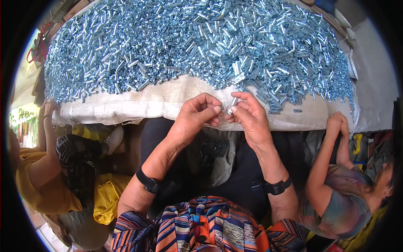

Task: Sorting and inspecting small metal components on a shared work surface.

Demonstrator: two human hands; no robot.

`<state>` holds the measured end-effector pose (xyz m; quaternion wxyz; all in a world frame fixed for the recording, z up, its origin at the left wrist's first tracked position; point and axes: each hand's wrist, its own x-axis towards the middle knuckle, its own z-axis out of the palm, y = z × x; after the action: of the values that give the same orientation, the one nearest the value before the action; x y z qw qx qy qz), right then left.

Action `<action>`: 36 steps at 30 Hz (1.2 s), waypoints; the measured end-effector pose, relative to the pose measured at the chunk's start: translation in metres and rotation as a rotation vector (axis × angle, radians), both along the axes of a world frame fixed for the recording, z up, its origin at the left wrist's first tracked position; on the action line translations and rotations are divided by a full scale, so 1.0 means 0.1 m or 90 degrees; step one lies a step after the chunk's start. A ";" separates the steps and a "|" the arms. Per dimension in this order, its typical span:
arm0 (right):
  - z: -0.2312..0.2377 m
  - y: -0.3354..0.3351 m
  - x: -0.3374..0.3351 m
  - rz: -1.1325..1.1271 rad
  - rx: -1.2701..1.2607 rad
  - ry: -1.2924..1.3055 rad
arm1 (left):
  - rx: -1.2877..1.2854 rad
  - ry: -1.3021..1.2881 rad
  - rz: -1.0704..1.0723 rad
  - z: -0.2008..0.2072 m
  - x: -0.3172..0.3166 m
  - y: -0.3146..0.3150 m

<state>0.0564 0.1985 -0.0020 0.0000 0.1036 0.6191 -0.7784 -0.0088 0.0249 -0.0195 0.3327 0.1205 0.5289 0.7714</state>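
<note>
A wide heap of small shiny blue-silver metal tubes (168, 42) covers the table in front of me. Near its front edge, my left hand (198, 112) is closed, thumb and forefinger pinched together. A tiny dark bit shows at those fingertips, too small to name. Just to the right, my right hand (251, 116) grips a small metal tube (234, 102) between thumb and fingers, the tube standing up at a tilt. The fingertips of both hands nearly meet above the pale woven cloth (163, 94) along the table's edge.
Co-workers sit on both sides: one in a mustard top (46, 180) at left, another in a multicoloured shirt (344, 193) at right, hands at the table edge. One loose metal piece (297, 111) lies on the cloth. Dark pieces (212, 151) rest in my lap.
</note>
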 end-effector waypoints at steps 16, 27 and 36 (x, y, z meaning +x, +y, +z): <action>-0.17 -0.20 0.05 -0.061 -0.300 0.099 | 0.084 -0.061 0.009 0.00 -0.04 -0.08; -0.36 -0.34 -0.20 -0.127 0.266 0.154 | -0.235 0.356 0.104 -0.15 -0.16 -0.06; -0.33 -0.45 -0.38 -0.020 0.637 0.276 | -0.549 0.670 0.128 -0.16 -0.18 -0.08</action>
<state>0.0182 0.1532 -0.0350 -0.1883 -0.0627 0.8983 -0.3920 -0.0271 0.0165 -0.0357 -0.0236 0.2866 0.8884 0.3578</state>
